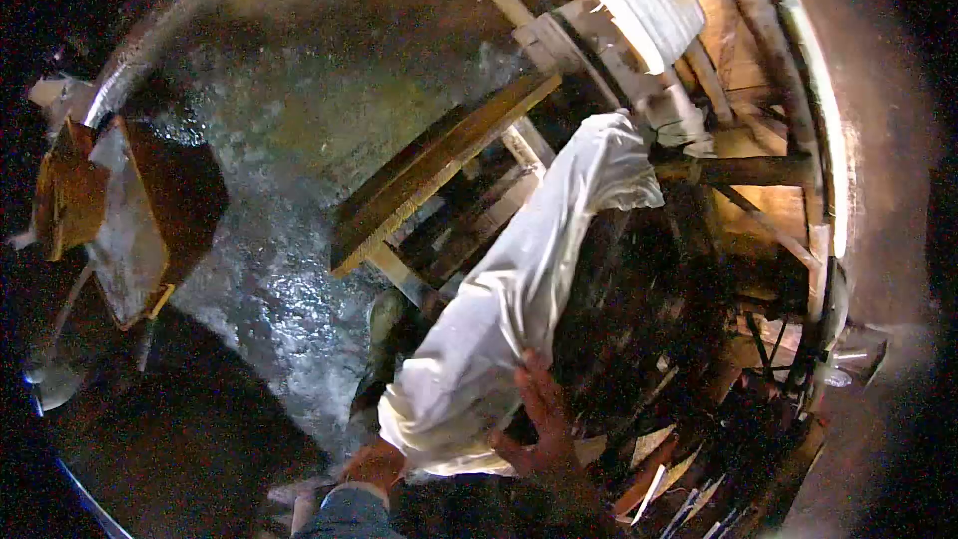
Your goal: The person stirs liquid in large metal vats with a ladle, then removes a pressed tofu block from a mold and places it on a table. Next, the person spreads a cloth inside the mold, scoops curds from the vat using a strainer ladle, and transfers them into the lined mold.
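Observation:
A long bundle in creased white cloth (pixel 499 304) lies diagonally in front of me, from the lower middle up toward the right. At its lower left end is my left hand (pixel 376 463), below a blue-grey sleeve, with its fingers hidden by the cloth. My right hand (pixel 544 419) rests against the bundle's lower right side, its thumb and fingers spread over the cloth. A wooden bench or frame (pixel 449 170) stands just beyond the bundle, partly covered by it.
Wooden box-like furniture (pixel 130 210) stands at the left on the wet-looking grey floor (pixel 289 299). Timber poles and planks (pixel 758 170) are stacked at the right. Wood scraps and splinters (pixel 664 479) lie at the lower right.

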`<state>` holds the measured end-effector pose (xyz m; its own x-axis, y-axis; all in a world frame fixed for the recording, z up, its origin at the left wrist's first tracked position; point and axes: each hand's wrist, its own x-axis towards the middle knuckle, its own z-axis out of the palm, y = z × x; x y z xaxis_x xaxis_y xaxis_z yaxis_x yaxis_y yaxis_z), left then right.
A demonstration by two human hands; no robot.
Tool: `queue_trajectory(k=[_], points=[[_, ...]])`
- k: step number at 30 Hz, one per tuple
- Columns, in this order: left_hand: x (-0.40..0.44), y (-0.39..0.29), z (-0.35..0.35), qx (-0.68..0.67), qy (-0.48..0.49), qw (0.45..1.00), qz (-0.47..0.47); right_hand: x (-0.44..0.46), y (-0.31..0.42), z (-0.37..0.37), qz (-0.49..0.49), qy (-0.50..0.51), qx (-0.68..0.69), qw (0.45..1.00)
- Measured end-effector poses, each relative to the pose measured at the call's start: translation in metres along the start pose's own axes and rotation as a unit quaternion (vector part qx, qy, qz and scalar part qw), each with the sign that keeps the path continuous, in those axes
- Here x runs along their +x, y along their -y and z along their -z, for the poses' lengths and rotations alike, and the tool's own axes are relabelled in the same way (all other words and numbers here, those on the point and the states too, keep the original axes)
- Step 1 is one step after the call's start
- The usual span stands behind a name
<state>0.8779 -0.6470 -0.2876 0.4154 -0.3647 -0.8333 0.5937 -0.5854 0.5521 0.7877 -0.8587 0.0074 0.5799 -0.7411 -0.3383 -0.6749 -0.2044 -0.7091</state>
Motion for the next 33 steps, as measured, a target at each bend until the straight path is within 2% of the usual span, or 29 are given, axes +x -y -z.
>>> queue_trajectory(k=[1, 4, 7, 10, 13, 16, 17, 19, 20, 21, 23, 24, 25, 26, 28, 29, 30, 32, 33], points=[[0.009, 0.011, 0.018, -0.006, -0.027, 1.0, 0.008, 0.006, -0.012, -0.014, 0.012, 0.021, 0.056, 0.998], [0.028, 0.028, 0.056, -0.023, -0.084, 0.996, 0.028, 0.02, -0.021, -0.043, -0.024, 0.05, 0.014, 0.998], [0.04, 0.024, 0.07, -0.036, -0.117, 0.992, 0.029, 0.005, -0.042, -0.053, -0.052, 0.053, 0.04, 0.996], [0.049, 0.004, 0.074, -0.036, -0.134, 0.99, 0.009, -0.015, -0.08, -0.064, 0.014, 0.004, 0.087, 0.996], [0.053, -0.029, 0.077, -0.018, -0.155, 0.987, -0.03, -0.05, -0.108, -0.055, -0.043, -0.075, 0.081, 0.993], [0.067, -0.07, 0.075, 0.02, -0.197, 0.973, -0.117, -0.093, -0.153, -0.043, -0.16, -0.181, 0.047, 0.969], [0.07, -0.084, 0.074, 0.044, -0.22, 0.96, -0.167, -0.108, -0.169, -0.038, -0.186, -0.206, 0.042, 0.96], [0.069, -0.105, 0.062, 0.116, -0.261, 0.901, -0.327, -0.139, -0.194, -0.033, -0.228, -0.243, 0.034, 0.942], [0.058, -0.115, 0.039, 0.123, -0.241, 0.88, -0.39, -0.153, -0.202, -0.033, -0.238, -0.255, 0.03, 0.937], [0.034, -0.126, 0.008, 0.106, -0.171, 0.894, -0.401, -0.166, -0.209, -0.038, -0.241, -0.265, 0.026, 0.933], [-0.056, -0.152, -0.091, 0.085, -0.003, 0.942, -0.326, -0.19, -0.215, -0.063, -0.233, -0.265, 0.016, 0.935], [-0.066, -0.144, -0.115, 0.192, 0.049, 0.871, -0.45, -0.197, -0.214, -0.08, -0.227, -0.257, 0.007, 0.939], [-0.072, -0.132, -0.137, 0.295, 0.097, 0.77, -0.557, -0.201, -0.213, -0.103, -0.205, -0.232, -0.014, 0.951], [-0.079, -0.121, -0.153, 0.39, 0.143, 0.645, -0.642, -0.204, -0.209, -0.128, -0.183, -0.205, -0.035, 0.961], [-0.08, -0.122, -0.151, 0.447, 0.196, 0.677, -0.551, -0.2, -0.205, -0.182, -0.135, -0.155, -0.085, 0.975], [-0.068, -0.128, -0.129, 0.461, 0.164, 0.716, -0.497, -0.198, -0.207, -0.205, -0.11, -0.131, -0.112, 0.979], [-0.054, -0.132, -0.107, 0.474, 0.131, 0.751, -0.44, -0.214, -0.201, -0.242, -0.132, -0.135, 0.054, 0.981], [-0.03, -0.144, -0.035, 0.615, -0.081, 0.523, -0.585, -0.233, -0.177, -0.238, -0.031, -0.077, -0.006, 0.997], [-0.013, -0.147, 0.001, 0.615, -0.097, 0.561, -0.546, -0.237, -0.172, -0.232, 0.018, -0.051, -0.041, 0.998]])
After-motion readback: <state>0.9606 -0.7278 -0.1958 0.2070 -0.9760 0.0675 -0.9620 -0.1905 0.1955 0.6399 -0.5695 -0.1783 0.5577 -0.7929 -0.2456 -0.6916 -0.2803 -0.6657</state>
